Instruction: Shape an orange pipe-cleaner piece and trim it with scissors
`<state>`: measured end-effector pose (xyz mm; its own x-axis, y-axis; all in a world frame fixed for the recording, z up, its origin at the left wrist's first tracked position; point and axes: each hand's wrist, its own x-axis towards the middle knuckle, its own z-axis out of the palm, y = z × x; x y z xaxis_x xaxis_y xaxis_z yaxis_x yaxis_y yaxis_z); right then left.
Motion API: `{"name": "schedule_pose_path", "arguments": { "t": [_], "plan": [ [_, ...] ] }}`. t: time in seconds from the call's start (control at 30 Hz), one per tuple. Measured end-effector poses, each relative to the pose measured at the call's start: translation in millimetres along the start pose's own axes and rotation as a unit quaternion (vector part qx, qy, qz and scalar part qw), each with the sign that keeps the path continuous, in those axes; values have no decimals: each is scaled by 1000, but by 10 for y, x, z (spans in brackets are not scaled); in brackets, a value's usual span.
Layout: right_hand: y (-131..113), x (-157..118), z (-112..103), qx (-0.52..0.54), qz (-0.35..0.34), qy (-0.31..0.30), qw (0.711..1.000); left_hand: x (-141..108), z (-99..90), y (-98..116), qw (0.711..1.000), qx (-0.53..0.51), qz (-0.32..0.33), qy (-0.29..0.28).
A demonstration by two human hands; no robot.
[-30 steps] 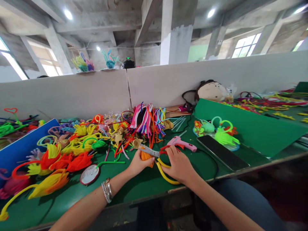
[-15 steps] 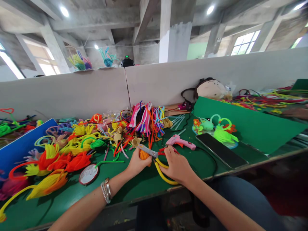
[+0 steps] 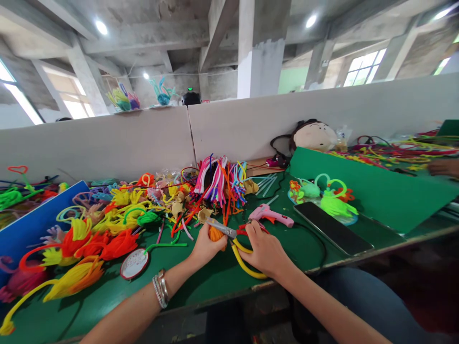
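Note:
My left hand (image 3: 206,248) is closed around an orange pipe-cleaner bundle (image 3: 216,235), partly hidden by its fingers. In my right hand (image 3: 263,248) is a pair of scissors (image 3: 247,270) with yellow handles. The silver blades point left and lie over the top of the orange bundle; whether they cut into it I cannot tell. Red handles (image 3: 242,230) show just behind my right fingers, and I cannot make out which tool they belong to. A pink glue gun (image 3: 270,215) lies beyond my right hand. Left of my left hand is a round red-rimmed dish (image 3: 134,264) with white contents.
Finished yellow and orange pipe-cleaner pieces (image 3: 75,282) pile up at left by a blue board (image 3: 21,239). Cut pipe cleaners (image 3: 213,181) stand bunched behind my hands. To the right are a phone (image 3: 332,227), green pieces (image 3: 337,203) and a green board (image 3: 362,186).
The view has shifted slightly. Both hands keep nearly the same pose, with the scissor blades still over the orange pipe-cleaner bundle.

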<state>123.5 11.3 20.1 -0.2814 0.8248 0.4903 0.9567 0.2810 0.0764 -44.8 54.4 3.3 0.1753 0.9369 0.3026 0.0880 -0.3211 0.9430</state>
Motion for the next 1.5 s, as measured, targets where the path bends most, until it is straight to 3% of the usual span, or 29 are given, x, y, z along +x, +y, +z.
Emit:
{"name": "schedule_pose_path", "arguments": {
  "t": [0.33, 0.63, 0.77, 0.87, 1.07, 1.17, 1.23, 1.37, 1.5],
  "plan": [
    [61, 13, 58, 5, -16, 31, 999, 8, 11, 17, 1000, -27, -2, 5],
    [316, 139, -104, -38, 26, 88, 995, 34, -10, 65, 994, -109, -2, 12],
    [446, 168, -133, -76, -1, 130, 989, 72, -34, 87, 964, -238, -108, -42],
    [513, 160, -146, -104, 23, 159, 982, 103, -99, 94, 928, -312, -178, -99],
    [677, 109, -275, -88, 40, 200, 975, 122, -191, 99, 881, -387, -198, -187],
    [792, 81, -319, -36, 51, 168, 984, 126, -198, 98, 865, -420, -205, -185],
    [886, 60, -311, -18, 16, 116, 993, 133, -201, 97, 864, -426, -216, -161],
    [1054, 18, -248, -70, -40, 64, 995, 151, -199, 83, 876, -407, -241, -92],
    [1091, -6, -210, -88, -73, 50, 992, 184, -191, 52, 875, -422, -229, -65]
  ]
}}
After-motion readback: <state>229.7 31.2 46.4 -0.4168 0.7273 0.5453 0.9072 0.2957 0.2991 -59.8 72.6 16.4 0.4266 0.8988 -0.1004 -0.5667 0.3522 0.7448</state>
